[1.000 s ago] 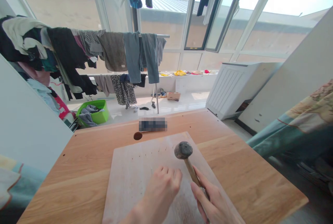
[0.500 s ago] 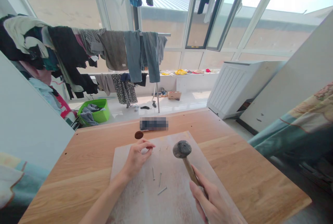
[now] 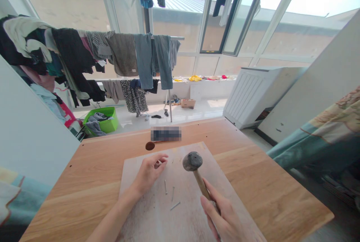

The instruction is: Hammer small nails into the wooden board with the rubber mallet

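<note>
My right hand [image 3: 223, 212] is wrapped round the wooden handle of a rubber mallet [image 3: 192, 161], whose dark, rounded head is raised above the right half of a pale worn board [image 3: 146, 219]. Over the board's left side, my left hand [image 3: 150, 169] has its thumb and fingers drawn together in a pinch; whatever is between the fingertips is too small to make out. Three loose nails lie on the board between my hands: one nail [image 3: 165, 187], another nail [image 3: 173, 194] and a slanted nail [image 3: 175, 206]. Farther back, two small thin nails [image 3: 173, 160] show near my left fingertips.
The board rests on a wooden table [image 3: 270, 174] with a round hole [image 3: 150, 146] near its far side. A blurred dark object [image 3: 165, 133] lies behind the board. Beyond are a loaded drying rack [image 3: 123, 56], a green tub [image 3: 108, 122] and a white cabinet [image 3: 250, 92].
The mallet and my right hand have shifted slightly left, toward my left hand. My left hand has barely moved, and the loose nails lie as before.
</note>
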### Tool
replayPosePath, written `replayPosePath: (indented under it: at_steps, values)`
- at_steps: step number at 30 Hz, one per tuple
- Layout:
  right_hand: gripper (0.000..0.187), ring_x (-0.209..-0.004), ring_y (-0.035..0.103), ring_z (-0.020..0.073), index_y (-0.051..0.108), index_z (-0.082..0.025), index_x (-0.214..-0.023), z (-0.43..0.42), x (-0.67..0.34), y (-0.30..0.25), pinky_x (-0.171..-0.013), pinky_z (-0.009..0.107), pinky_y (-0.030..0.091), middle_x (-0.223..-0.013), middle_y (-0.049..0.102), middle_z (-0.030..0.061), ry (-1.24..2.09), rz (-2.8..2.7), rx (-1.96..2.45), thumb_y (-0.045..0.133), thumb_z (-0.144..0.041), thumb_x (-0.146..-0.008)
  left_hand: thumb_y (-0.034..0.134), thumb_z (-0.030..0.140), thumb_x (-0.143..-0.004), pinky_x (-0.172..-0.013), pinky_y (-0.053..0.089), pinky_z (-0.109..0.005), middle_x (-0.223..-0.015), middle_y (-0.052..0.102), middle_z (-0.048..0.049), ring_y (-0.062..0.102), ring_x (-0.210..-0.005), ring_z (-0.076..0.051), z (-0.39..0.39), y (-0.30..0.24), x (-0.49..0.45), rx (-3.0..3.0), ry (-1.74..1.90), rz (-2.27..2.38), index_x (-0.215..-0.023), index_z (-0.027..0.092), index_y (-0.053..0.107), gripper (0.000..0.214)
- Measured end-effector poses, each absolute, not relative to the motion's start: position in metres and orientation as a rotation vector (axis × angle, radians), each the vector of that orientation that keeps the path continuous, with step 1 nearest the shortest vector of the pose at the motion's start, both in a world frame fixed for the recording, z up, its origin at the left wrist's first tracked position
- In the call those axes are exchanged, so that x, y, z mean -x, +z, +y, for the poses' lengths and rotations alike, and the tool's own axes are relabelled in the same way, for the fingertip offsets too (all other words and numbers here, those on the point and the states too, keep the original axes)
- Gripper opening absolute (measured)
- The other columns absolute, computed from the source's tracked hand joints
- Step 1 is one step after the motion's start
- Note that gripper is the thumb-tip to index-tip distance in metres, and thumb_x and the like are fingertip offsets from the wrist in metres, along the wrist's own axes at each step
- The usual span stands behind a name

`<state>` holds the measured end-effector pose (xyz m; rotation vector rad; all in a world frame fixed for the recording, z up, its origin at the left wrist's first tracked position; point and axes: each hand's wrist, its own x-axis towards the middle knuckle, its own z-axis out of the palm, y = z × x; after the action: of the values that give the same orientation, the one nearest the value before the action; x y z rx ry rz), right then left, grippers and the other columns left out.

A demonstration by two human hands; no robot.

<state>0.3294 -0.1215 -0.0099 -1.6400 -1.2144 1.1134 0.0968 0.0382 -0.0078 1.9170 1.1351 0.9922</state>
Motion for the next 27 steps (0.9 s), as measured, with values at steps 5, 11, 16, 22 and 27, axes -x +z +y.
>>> replayPosePath:
  at_steps: [5,11,16,22,27]
  values:
    - [0.076,-0.031,0.034,0.0092,0.044,-0.008,-0.158,-0.103,-0.31,0.008,-0.032,0.019,0.03,-0.044,0.039,-0.0132,1.213,-1.274,1.519,0.047,-0.056,-0.099,0.063,0.03,-0.086,-0.069,0.052,-0.026,-0.085,0.077,-0.0023,0.063,-0.066,-0.015,0.039,-0.01,-0.097,-1.889,0.994,1.143,-0.109,0.02,0.074,0.027]
    - [0.072,-0.033,0.035,0.0091,0.045,-0.011,-0.158,-0.086,-0.286,0.021,-0.032,0.019,0.033,-0.048,0.04,-0.0119,1.237,-1.363,1.458,0.048,-0.054,-0.1,0.059,0.019,-0.081,-0.065,0.05,-0.024,-0.079,0.074,0.0,0.062,-0.064,-0.013,0.041,-0.007,-0.097,-1.911,1.01,1.109,-0.099,0.018,0.072,0.023]
    - [0.069,-0.035,0.041,0.012,0.053,-0.017,-0.154,-0.083,-0.28,0.017,-0.038,0.022,0.04,-0.046,0.044,-0.0086,1.19,-1.45,1.534,0.051,-0.059,-0.099,0.055,0.01,-0.076,-0.066,0.049,-0.022,-0.076,0.072,0.0014,0.064,-0.066,-0.013,0.041,-0.005,-0.097,-1.942,1.018,1.074,-0.094,0.018,0.069,0.024]
    - [0.066,-0.037,0.04,0.0115,0.052,-0.015,-0.154,-0.083,-0.281,0.019,-0.038,0.021,0.038,-0.047,0.043,-0.0093,1.212,-1.429,1.493,0.05,-0.054,-0.101,0.058,0.011,-0.081,-0.069,0.053,-0.024,-0.082,0.074,0.0004,0.066,-0.068,-0.014,0.044,-0.01,-0.094,-1.972,0.973,1.069,-0.116,0.018,0.065,0.036]
    - [0.073,-0.035,0.036,0.0103,0.046,-0.01,-0.157,-0.092,-0.291,0.014,-0.034,0.019,0.032,-0.044,0.036,-0.0125,1.233,-1.321,1.469,0.049,-0.056,-0.1,0.065,0.019,-0.089,-0.082,0.057,-0.033,-0.108,0.072,-0.0068,0.071,-0.092,-0.021,0.036,0.012,-0.082,-2.351,0.901,1.075,-0.117,0.021,0.062,0.028]
